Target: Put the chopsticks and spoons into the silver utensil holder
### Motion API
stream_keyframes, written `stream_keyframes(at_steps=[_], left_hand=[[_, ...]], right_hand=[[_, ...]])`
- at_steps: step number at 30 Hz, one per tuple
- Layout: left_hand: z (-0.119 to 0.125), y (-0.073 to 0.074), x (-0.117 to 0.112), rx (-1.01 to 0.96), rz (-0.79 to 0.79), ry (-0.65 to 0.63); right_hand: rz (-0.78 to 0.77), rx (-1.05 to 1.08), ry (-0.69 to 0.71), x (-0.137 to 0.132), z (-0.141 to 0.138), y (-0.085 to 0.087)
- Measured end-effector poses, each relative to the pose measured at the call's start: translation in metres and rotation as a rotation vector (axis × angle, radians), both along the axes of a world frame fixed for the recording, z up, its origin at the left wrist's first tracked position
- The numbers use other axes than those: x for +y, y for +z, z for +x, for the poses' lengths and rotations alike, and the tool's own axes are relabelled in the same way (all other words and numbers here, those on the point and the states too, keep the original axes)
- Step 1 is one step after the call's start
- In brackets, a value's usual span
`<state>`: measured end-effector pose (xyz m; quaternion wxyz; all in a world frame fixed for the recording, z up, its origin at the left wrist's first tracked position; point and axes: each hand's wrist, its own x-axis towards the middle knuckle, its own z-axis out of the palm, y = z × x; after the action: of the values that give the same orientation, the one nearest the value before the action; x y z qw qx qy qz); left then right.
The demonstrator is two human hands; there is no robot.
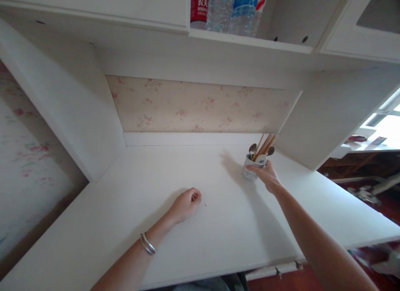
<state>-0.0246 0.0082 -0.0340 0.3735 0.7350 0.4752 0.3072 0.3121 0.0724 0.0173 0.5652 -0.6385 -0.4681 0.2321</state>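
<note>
A small white perforated cutlery holder (249,171) stands on the white desk (131,224), toward the back right. Wooden chopsticks (265,144) and a couple of spoons (252,148) stick up out of it. My right hand (266,174) reaches forward and wraps around the holder's right side, fingers closed on it. My left hand (186,204) rests on the desk near the middle, its fingers curled into a loose fist with nothing visible in them. Silver bangles (147,243) circle my left wrist.
White side panels (81,128) wall in the desk left and right, with floral wallpaper (200,105) behind. An upper shelf holds water bottles (229,9). To the right, past the desk edge, a dark floor with scattered items (365,195) lies below a bright window.
</note>
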Motion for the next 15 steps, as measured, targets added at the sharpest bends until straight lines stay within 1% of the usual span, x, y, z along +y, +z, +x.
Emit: stream_keyframes(at_steps=[2,5,9,13,15], left_hand=[[0.001,-0.001,-0.001,0.025,0.012,-0.007],[0.003,-0.001,-0.002,0.060,0.026,0.000],[0.002,-0.001,-0.002,0.091,0.051,0.001],[0.001,-0.001,-0.002,0.110,0.058,-0.017],[0.001,-0.001,-0.003,0.118,0.062,-0.021]], right_hand=[[-0.022,-0.011,-0.030,0.004,0.019,-0.007],[-0.016,-0.005,-0.088,0.007,0.033,-0.016],[0.014,0.027,-0.059,0.007,0.036,-0.027],[-0.043,0.043,-0.085,0.003,0.035,-0.036],[-0.060,0.036,-0.138,-0.006,0.031,-0.038]])
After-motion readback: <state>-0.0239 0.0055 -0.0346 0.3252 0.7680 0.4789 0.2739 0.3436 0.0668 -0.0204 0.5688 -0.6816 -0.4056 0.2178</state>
